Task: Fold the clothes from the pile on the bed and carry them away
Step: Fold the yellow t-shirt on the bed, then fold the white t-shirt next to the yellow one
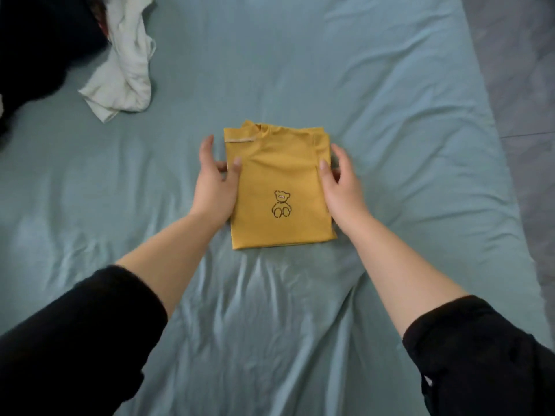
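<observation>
Left hand [214, 184]: clamped on the shirt's [279, 181] 9 o'clock edge. The thumb lies on top of the cloth and the fingers reach along and under the side. The index finger stretches towards 12 o'clock beside the edge.
Right hand [342, 187]: mirrors it on the 3 o'clock edge, with the thumb on top and the fingers curled round the side, so it pinches the folds.
Hands together: set apart, with the shirt's full width between them.
Arms: both forearms are bare and reach forward from 7 and 5 o'clock, converging on the shirt. Black sleeves [75, 340] are pushed up near the elbows.
Shirt: yellow and folded to a neat rectangle, lying flat on the bed [390, 145] at mid-frame.
Long axis: runs 12 to 6 o'clock, leaning slightly left at the top.
Heading: the collar [261, 127] is at the 12 o'clock end and the folded edge at 6 o'clock. A small outlined bear [281, 204] sits below the middle, upright to the wearer of the camera.
Bed: covered by a teal sheet that is creased, most of all towards 6 o'clock.
White garment [126, 70]: crumpled at 10 o'clock, well apart from the shirt.
Dark clothes [36, 40]: heaped at the 10 to 11 o'clock corner, touching the white garment.
Floor [525, 85]: grey and seen past the bed's 3 o'clock side.
</observation>
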A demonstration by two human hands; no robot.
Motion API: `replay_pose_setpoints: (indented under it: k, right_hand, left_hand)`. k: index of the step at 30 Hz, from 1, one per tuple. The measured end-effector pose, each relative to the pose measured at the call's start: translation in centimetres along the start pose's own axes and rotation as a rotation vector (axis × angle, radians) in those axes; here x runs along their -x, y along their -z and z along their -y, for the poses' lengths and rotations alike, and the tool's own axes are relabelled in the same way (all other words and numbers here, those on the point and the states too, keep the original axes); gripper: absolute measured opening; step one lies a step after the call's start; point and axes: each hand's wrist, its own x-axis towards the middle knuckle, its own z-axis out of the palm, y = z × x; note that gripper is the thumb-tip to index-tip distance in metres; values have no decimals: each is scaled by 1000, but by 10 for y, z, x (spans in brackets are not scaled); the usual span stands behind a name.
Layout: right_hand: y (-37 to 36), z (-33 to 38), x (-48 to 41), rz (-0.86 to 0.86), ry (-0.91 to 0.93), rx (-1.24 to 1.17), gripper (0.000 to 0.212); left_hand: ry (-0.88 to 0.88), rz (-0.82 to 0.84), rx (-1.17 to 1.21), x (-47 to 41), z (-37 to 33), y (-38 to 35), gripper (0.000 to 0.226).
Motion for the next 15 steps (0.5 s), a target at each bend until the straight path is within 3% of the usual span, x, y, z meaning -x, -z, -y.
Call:
replay_pose_setpoints:
  k: [4, 7, 9, 11, 13, 15]
  right_hand:
    - [4, -20, 56, -19, 150, 165, 45]
    - [3, -27, 69, -46, 115, 212, 35]
    - [-2, -24, 71, -123, 144, 388, 36]
    - [-9, -19, 77, -161, 252, 684, 45]
    - [-13, -20, 83, 29, 282, 909, 58]
    - [-14, -27, 86, 167, 226, 1019, 65]
  left_hand:
    - [-91, 125, -151, 58, 29, 12, 55]
    - [-137, 180, -216, 71, 39, 15, 39]
    - [-159, 167, -307, 69, 36, 17, 36]
    - [-254, 144, -636, 69, 39, 17, 57]
    - [-289, 216, -902, 72, 44, 16, 84]
    - [-269, 314, -973, 76, 48, 15, 94]
